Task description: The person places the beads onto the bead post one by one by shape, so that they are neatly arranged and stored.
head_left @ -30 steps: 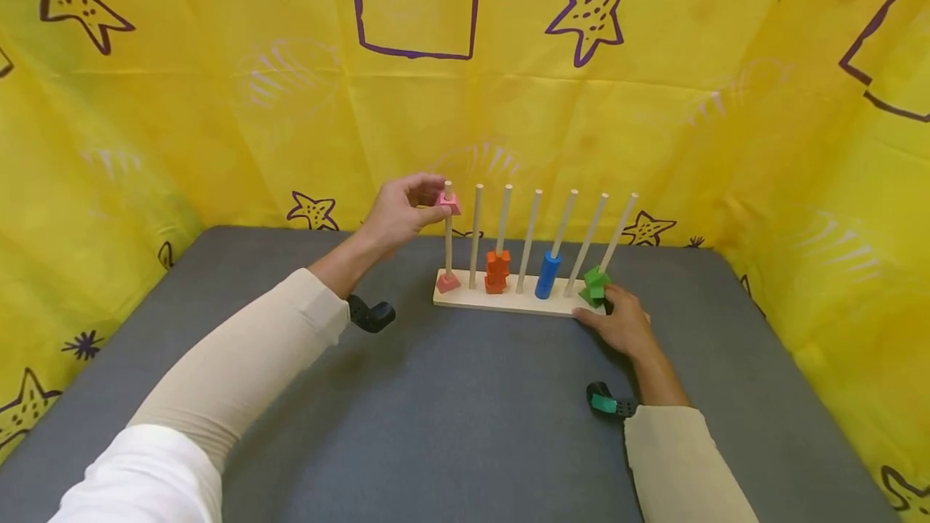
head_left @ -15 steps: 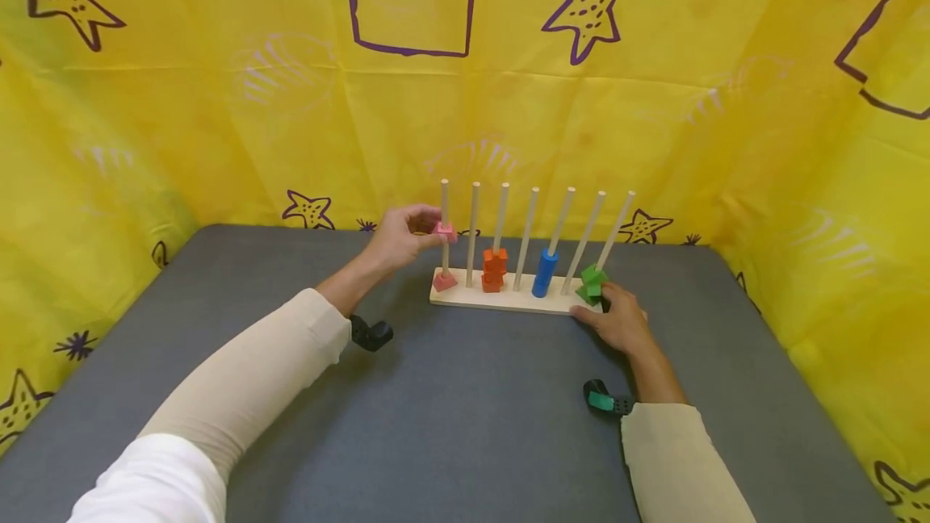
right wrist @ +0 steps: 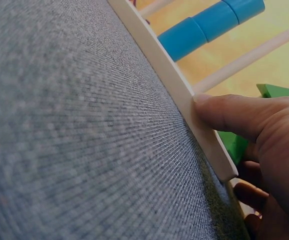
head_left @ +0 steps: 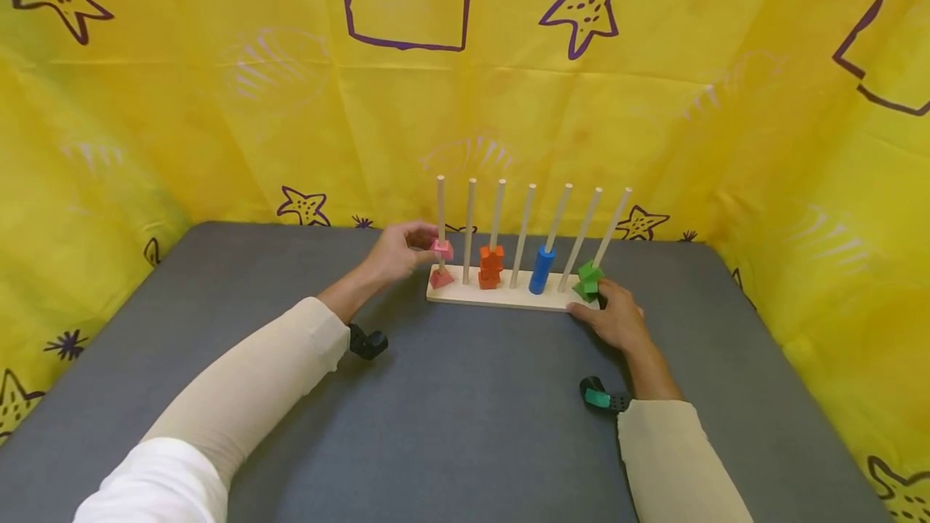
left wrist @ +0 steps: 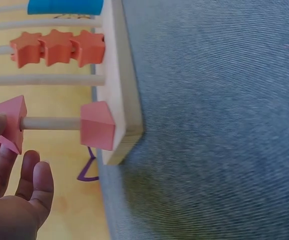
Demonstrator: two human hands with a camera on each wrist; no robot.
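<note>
My left hand pinches a pink trapezoid block between thumb and fingers. The block is threaded on the leftmost peg of a wooden peg stacker, partway down. Beneath it, a gap of bare peg separates it from a second pink block at the base. At the other end, my right hand grips the base, its thumb on the front edge and its fingers around the end, beside stacked green blocks. In the right wrist view the thumb partly hides the green blocks.
Orange star blocks are stacked on the third peg from the left, and blue cylinders on another. Bare pegs stand between the stacks. The stacker sits on a grey table near its back edge, before a yellow patterned cloth.
My left hand has slid the pink block down the leftmost peg, from near its top to just above the lower pink block. My right hand has kept its grip on the base.
</note>
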